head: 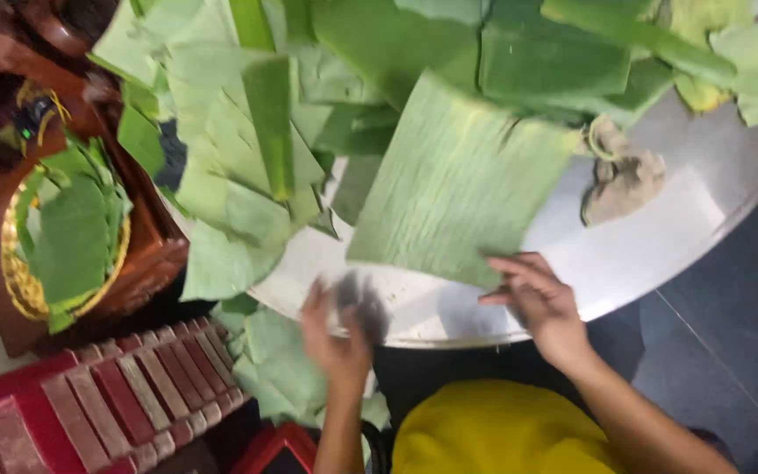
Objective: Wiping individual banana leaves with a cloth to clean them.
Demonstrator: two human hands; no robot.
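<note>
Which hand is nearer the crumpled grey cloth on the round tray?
Right. The right hand rests on the big leaf's lower edge, just below the cloth; the left hand is at the tray's near rim, farther away.

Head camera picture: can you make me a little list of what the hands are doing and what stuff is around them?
Right hand: fingers on the near edge of a big green leaf sheet
Left hand: blurred, at the table's near rim, with something dark and blurry by it; grip unclear
Table: round, shiny metal
On table: heap of cut green leaf pieces, crumpled grey cloth
Left side: gold-rimmed bowl holding leaf pieces
Below table: more leaf scraps, red slatted crate
</note>
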